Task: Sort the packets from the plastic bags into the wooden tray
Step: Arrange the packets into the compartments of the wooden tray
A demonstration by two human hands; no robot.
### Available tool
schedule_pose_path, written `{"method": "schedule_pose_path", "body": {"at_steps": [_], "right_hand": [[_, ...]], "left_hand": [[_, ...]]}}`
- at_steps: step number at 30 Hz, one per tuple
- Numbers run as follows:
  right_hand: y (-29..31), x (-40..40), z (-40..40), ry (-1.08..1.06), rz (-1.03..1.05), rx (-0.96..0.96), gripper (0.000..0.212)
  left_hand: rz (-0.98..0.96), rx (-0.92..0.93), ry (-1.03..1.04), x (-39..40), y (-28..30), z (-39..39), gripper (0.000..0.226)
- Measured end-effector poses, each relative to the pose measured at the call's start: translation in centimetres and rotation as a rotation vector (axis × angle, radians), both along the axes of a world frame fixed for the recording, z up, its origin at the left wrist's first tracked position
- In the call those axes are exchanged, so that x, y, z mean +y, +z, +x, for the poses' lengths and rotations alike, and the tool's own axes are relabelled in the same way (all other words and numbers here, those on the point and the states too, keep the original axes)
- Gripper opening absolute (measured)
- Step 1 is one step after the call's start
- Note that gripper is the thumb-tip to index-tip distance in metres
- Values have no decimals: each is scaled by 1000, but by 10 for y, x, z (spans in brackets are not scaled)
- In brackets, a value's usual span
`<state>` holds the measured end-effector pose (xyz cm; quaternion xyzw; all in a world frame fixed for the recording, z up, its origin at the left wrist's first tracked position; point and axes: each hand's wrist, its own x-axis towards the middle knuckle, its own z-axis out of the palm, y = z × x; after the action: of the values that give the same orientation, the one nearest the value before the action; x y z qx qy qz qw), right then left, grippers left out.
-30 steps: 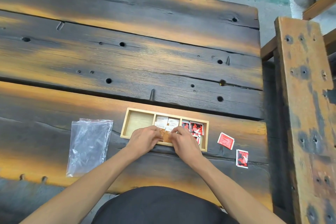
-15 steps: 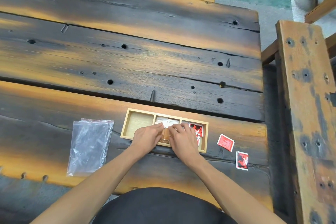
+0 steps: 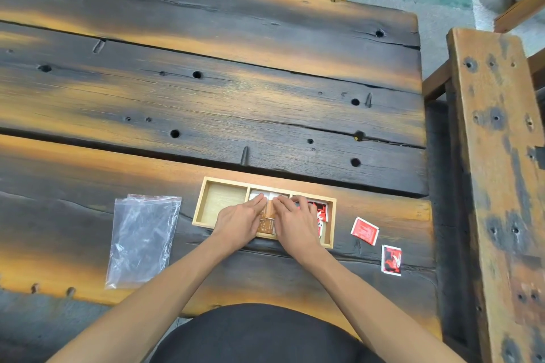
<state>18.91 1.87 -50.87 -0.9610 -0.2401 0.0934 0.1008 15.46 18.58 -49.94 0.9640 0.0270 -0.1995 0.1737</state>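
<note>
A light wooden tray (image 3: 203, 203) with three compartments lies on the dark plank table. Its left compartment shows bare wood. White and brown packets (image 3: 267, 225) fill the middle one, red packets (image 3: 322, 211) the right one. My left hand (image 3: 240, 222) and my right hand (image 3: 295, 222) lie side by side over the middle compartment, fingers flat and pressing down on the packets there. Two red packets lie loose on the table right of the tray, one (image 3: 364, 230) closer, one (image 3: 391, 260) nearer me. Clear plastic bags (image 3: 141, 240) lie flat to the left.
The plank table (image 3: 206, 97) stretches far ahead, with holes and gaps between boards. A wooden bench (image 3: 498, 171) runs along the right side, separated by a dark gap. Green carpet lies beyond the table's far edge.
Both hands have slid a little forward over the middle compartment, fingers now stretched flat on the packets. The loose packets and bags have not moved.
</note>
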Motion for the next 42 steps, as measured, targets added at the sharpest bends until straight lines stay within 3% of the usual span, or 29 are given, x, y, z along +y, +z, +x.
{"method": "schedule_pose_path", "body": {"at_steps": [7,12,22,32,37,42], "right_hand": [[5,-18,-2,-7,70,45,35],[10,-39,-3,-3,118,52,39],[14,-100,-8,-76,156,69,58],[14,-195,-18,-228,104,113,53],[6,-251,-14,-271,30,224,62],[-6,-292,-5,-238,11,472,62]], "left_hand": [[-11,-24,61,0,6,-11,53],[102,-153,81,-8,11,-18,56],[127,-215,-37,-52,18,-26,65],[64,-179,-194,-132,18,-6,66],[87,-192,-348,-190,13,20,67],[101,-92,-425,-244,-2,46,68]]}}
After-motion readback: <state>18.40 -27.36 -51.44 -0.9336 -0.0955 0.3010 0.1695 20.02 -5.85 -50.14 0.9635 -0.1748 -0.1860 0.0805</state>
